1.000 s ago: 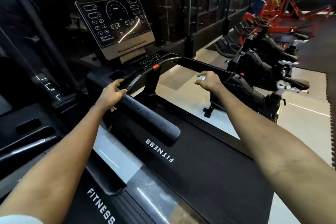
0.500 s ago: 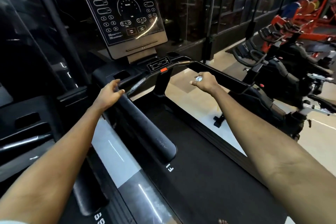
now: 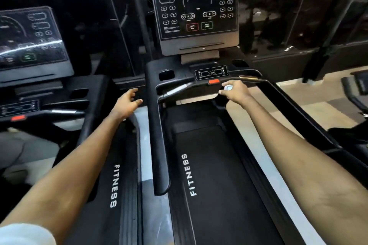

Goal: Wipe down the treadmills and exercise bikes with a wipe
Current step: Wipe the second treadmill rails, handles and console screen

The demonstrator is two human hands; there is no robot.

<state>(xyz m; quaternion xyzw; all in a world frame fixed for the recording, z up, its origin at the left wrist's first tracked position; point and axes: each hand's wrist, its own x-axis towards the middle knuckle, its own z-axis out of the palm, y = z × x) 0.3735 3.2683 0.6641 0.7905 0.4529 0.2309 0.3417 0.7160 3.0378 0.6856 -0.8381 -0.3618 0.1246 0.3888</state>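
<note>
- While my right hand (image 3: 236, 92) curls tight round a small, balled-up white wipe (image 3: 228, 87), it hangs right at the front crossbar (image 3: 177, 90) of the treadmill (image 3: 209, 165). The wipe pokes out on the thumb side of my fist, and I cannot tell whether it touches the bar.
- Just beyond that fist and slightly to its left is a red button (image 3: 214, 81), with a small control panel (image 3: 211, 72) directly behind it.
- Farther ahead of the fist, the screen (image 3: 194, 12) stands upright, dark with white outlined keys and a dial.
- My left hand (image 3: 127, 103) holds nothing. Its fingers are loosely spread, and it hovers over the gap beside the machine.
- Close to the right of that open hand runs the side rail (image 3: 160, 155), not touching it.
- Past its fingertips and off to its left is a second treadmill (image 3: 83, 93), whose own screen (image 3: 29, 36) shows a glare streak.
- Under my right forearm lies the black belt, and the word FITNESS is printed along its left edge, between my two arms.
</note>
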